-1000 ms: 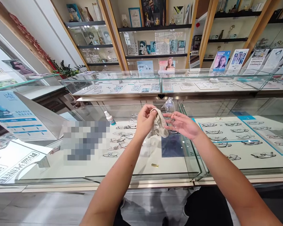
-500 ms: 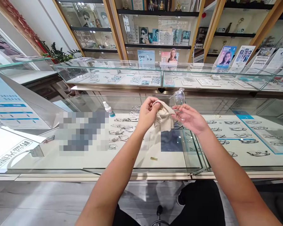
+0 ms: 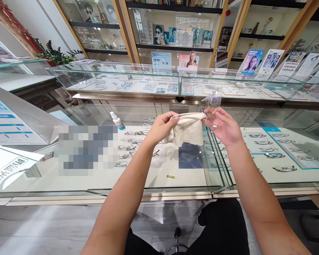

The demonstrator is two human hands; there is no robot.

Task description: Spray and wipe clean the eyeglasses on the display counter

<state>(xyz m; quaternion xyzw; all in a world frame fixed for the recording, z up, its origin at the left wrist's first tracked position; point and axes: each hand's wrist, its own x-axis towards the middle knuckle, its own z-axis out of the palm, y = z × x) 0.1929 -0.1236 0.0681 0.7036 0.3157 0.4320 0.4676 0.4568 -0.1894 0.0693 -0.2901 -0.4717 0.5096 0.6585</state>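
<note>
A beige cloth [image 3: 187, 129] is stretched between my two hands above the glass counter. My left hand [image 3: 162, 126] pinches its left edge between thumb and fingers. My right hand [image 3: 225, 126] holds a pair of thin-framed glasses [image 3: 214, 101] by the middle, one lens above the fingers and the other below, in front of the palm. The cloth's right corner reaches the fingertips of my right hand. Below the cloth, a dark blue square [image 3: 190, 156] lies on the counter, with a small gold-coloured piece [image 3: 170, 176] nearer the front edge.
A white spray bottle [image 3: 117, 121] stands on the counter to the left. Rows of glasses [image 3: 266, 142] lie in the display case at right. Another glass case [image 3: 149, 86] runs behind. A large sign [image 3: 13, 117] stands at far left.
My hands have moved apart, and the bunched cloth is now spread between them. The glasses have moved right with my right hand. The view has shifted slightly.
</note>
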